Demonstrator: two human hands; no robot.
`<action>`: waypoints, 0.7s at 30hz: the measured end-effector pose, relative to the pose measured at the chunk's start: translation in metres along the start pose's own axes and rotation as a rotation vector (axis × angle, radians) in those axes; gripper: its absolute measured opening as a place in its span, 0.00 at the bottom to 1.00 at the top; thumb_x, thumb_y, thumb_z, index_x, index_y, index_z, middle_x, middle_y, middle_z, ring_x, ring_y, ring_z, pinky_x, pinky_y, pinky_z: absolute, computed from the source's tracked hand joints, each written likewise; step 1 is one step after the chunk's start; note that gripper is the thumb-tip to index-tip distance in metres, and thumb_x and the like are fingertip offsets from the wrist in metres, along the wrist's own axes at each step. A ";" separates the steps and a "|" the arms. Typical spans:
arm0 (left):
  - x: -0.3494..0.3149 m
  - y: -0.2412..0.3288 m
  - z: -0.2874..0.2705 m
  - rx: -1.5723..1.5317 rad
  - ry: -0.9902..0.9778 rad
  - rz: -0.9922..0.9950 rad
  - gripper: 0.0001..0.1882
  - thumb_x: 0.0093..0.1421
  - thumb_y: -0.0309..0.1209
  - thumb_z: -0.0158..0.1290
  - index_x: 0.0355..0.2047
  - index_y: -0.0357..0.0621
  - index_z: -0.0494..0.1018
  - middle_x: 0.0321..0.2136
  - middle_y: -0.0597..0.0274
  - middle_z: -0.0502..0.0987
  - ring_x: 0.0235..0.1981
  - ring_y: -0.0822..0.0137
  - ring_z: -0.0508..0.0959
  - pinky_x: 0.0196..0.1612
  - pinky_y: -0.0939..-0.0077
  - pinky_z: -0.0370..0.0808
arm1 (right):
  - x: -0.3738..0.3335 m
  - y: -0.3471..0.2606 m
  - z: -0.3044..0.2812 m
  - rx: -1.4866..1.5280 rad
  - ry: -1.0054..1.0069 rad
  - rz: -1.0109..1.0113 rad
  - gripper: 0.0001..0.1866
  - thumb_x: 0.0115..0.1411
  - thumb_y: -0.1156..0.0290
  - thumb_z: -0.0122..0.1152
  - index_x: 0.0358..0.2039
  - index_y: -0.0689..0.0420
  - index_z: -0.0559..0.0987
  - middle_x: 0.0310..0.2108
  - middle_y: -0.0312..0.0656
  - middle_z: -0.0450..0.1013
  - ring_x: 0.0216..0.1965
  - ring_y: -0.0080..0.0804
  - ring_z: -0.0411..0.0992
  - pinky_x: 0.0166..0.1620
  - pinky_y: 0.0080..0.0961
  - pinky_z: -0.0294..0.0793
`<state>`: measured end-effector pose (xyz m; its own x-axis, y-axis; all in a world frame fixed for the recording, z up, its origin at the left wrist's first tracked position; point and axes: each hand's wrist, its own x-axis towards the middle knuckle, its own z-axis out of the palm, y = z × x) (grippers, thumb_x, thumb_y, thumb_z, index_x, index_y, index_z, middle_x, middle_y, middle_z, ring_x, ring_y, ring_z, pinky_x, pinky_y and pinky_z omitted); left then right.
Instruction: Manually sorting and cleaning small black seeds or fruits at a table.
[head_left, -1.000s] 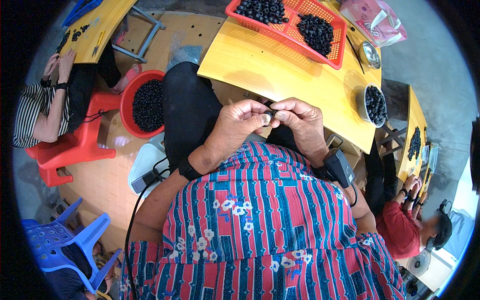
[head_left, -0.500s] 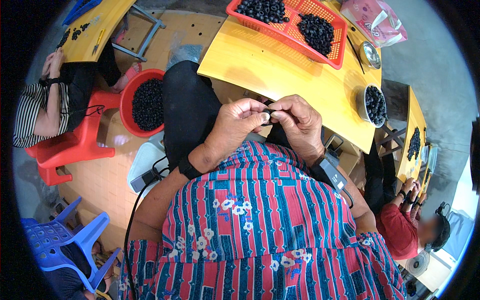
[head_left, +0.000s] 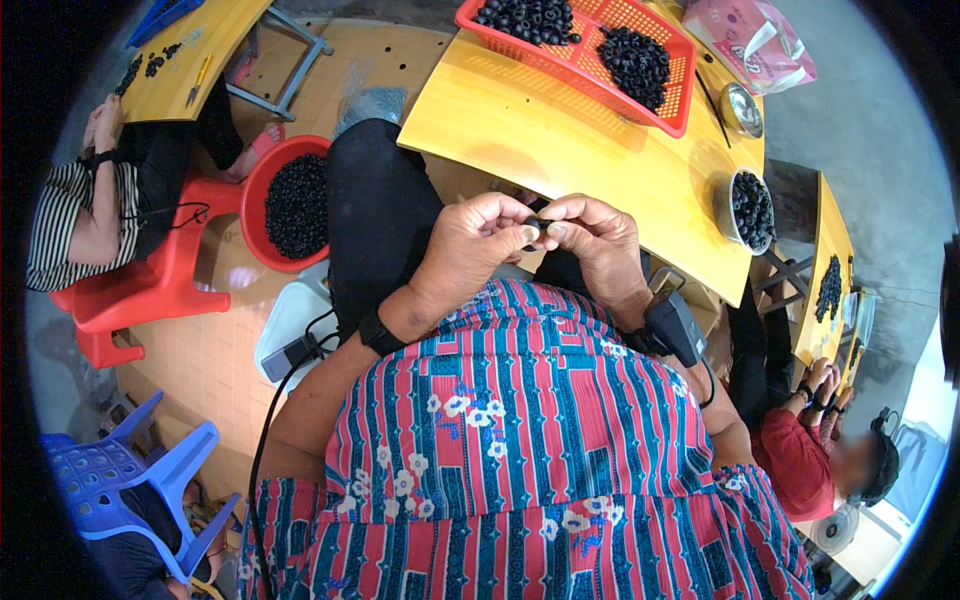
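Between the fingertips of both hands, over my lap, is a small black part (head_left: 541, 225), mostly covered by the fingers; its exact kind cannot be made out. My left hand (head_left: 480, 240) pinches it from one side with thumb and forefinger. From the other side my right hand (head_left: 597, 243) does the same, thumb against forefinger. The two hands nearly touch at the part. Just beyond them lies the near edge of a yellow table (head_left: 560, 165). Many similar-looking small black ring-shaped pieces (head_left: 633, 68) fill a red divided basket (head_left: 600, 98) on that table.
A metal bowl of black pieces (head_left: 745, 212) stands at the table's right edge, a smaller metal bowl (head_left: 741, 110) and a dark stick behind it. A red tub (head_left: 250, 215) of black rings is on the floor at left. Co-workers sit left and right; a blue chair (head_left: 150, 480) stands lower left.
My right hand has turned slightly at the wrist, and its fingers have shifted a little on the black part. My left hand stays almost still.
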<state>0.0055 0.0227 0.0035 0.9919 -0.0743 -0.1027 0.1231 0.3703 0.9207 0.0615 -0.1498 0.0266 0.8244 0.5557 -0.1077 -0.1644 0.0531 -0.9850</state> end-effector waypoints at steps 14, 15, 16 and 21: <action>-0.001 0.007 0.005 0.176 0.090 0.083 0.04 0.58 0.23 0.53 0.34 0.37 0.72 0.27 0.68 0.75 0.28 0.82 0.73 0.31 0.88 0.70 | 0.003 0.004 0.009 -0.027 0.014 -0.006 0.07 0.59 0.82 0.50 0.38 0.64 0.75 0.26 0.34 0.71 0.27 0.16 0.67 0.32 0.13 0.69; -0.002 0.009 0.006 0.175 0.090 0.084 0.04 0.58 0.23 0.53 0.34 0.37 0.72 0.27 0.68 0.75 0.28 0.82 0.73 0.31 0.88 0.70 | 0.003 0.005 0.009 -0.024 0.024 -0.015 0.07 0.59 0.82 0.50 0.38 0.64 0.75 0.26 0.34 0.71 0.27 0.16 0.67 0.31 0.13 0.69; -0.002 0.011 0.006 0.163 0.094 0.051 0.04 0.58 0.23 0.53 0.34 0.37 0.72 0.27 0.68 0.75 0.28 0.82 0.73 0.31 0.88 0.70 | 0.003 0.006 0.009 -0.021 0.033 -0.023 0.07 0.59 0.82 0.50 0.38 0.64 0.75 0.26 0.34 0.71 0.26 0.16 0.67 0.30 0.13 0.69; -0.002 0.005 0.002 0.107 0.092 0.032 0.05 0.58 0.23 0.53 0.34 0.37 0.72 0.27 0.68 0.75 0.28 0.81 0.73 0.31 0.88 0.70 | 0.003 0.002 0.010 -0.039 0.029 -0.016 0.07 0.59 0.82 0.50 0.38 0.64 0.75 0.26 0.34 0.71 0.26 0.16 0.68 0.29 0.12 0.69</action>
<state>0.0038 0.0232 0.0092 0.9945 0.0228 -0.1024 0.0925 0.2695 0.9585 0.0586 -0.1394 0.0256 0.8423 0.5306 -0.0947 -0.1298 0.0291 -0.9911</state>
